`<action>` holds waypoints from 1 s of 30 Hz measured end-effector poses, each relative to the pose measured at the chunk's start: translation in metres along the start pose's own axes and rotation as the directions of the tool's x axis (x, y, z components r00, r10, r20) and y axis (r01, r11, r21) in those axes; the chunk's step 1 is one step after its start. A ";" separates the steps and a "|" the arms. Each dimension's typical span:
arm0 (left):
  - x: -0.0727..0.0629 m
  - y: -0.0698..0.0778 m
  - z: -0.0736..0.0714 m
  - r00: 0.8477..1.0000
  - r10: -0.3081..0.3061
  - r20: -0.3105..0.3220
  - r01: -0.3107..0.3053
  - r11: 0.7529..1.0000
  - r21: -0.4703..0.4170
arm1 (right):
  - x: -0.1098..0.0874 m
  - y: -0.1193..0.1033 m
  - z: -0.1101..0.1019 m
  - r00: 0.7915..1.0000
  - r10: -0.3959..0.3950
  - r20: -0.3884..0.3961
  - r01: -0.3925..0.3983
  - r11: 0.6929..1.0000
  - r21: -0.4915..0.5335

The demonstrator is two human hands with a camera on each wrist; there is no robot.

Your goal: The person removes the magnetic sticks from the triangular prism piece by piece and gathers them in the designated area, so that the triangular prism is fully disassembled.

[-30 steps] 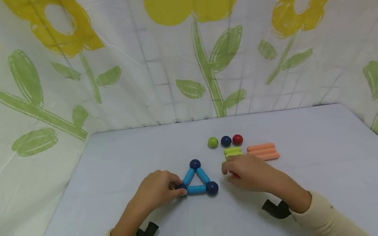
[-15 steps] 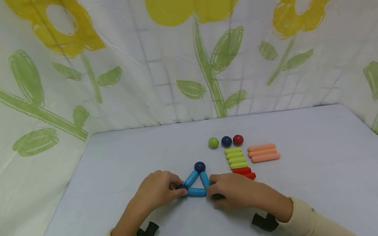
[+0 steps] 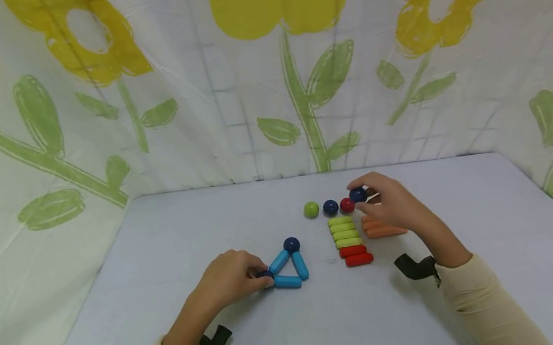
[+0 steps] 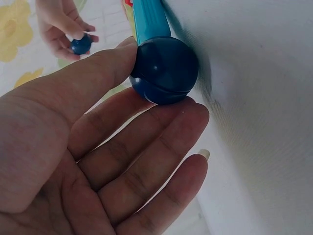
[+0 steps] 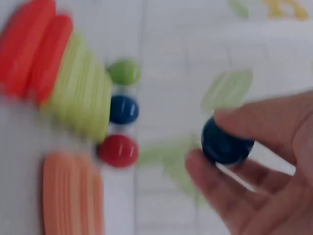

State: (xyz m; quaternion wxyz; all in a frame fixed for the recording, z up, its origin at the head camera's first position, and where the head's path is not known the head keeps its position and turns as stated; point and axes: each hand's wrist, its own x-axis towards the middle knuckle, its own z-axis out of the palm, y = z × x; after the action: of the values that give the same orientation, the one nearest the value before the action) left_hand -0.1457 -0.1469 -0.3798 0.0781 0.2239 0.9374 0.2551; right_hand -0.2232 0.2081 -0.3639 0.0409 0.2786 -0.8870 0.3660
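Observation:
My left hand [image 3: 234, 275] pinches a dark blue ball [image 4: 165, 70] at the near left corner of a blue shape on the table. From that ball run two light blue rods [image 3: 287, 281], one of them up to a second dark blue ball [image 3: 292, 245] at the top. A third light blue rod [image 3: 300, 265] slants down from the top ball, its lower end bare. Off to the back right, my right hand [image 3: 386, 199] holds another dark blue ball [image 5: 226, 142] between thumb and fingers, beside the red ball [image 3: 347, 205].
A green ball [image 3: 311, 209] and a dark blue ball [image 3: 330, 207] line up left of the red one. In front lie several yellow-green rods [image 3: 344, 227] and two red rods [image 3: 359, 259]. Orange rods [image 3: 386, 231] sit under the right hand. A flowered cloth [image 3: 252, 141] hangs behind the table.
My right hand has come to the shape's near right corner, taken the ball there and carried it to the back right. The shape's right side has shifted slightly; my left hand has stayed put.

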 end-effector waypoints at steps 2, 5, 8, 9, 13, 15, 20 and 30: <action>0.000 0.000 0.000 1.000 0.001 0.001 -0.001 1.000 -0.003 | 0.002 0.011 -0.004 0.995 0.086 -0.043 -0.088 0.995 -0.039; -0.001 -0.001 0.000 1.000 0.008 0.005 -0.008 1.000 -0.008 | 0.003 0.025 -0.003 0.978 0.201 -0.060 -0.206 0.974 -0.092; -0.001 -0.001 0.001 1.000 0.009 0.006 -0.009 1.000 -0.009 | 0.004 0.036 0.002 0.961 0.271 -0.051 -0.275 0.953 -0.130; -0.001 -0.002 0.001 1.000 0.008 0.006 -0.008 1.000 -0.010 | 0.005 0.039 0.004 0.957 0.286 -0.047 -0.290 0.947 -0.139; 0.000 -0.002 0.001 1.000 0.009 0.005 -0.009 1.000 -0.014 | 0.008 0.046 0.010 0.940 0.339 -0.025 -0.339 0.928 -0.157; 0.000 -0.002 0.001 1.000 0.011 0.004 -0.011 1.000 -0.015 | 0.009 0.048 0.012 0.933 0.361 -0.013 -0.358 0.920 -0.162; 0.000 -0.002 0.001 1.000 0.011 0.006 -0.011 1.000 -0.016 | 0.009 0.053 0.018 0.921 0.390 0.007 -0.384 0.909 -0.161; 0.001 -0.002 0.001 1.000 0.011 0.004 -0.011 1.000 -0.008 | 0.008 0.050 0.015 0.916 0.401 0.031 -0.391 0.907 -0.156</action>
State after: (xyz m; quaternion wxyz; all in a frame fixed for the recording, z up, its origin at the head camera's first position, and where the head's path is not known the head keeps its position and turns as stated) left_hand -0.1472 -0.1478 -0.3821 0.0793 0.2291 0.9350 0.2589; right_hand -0.2543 0.2227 -0.4038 -0.0415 0.1003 -0.9504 0.2916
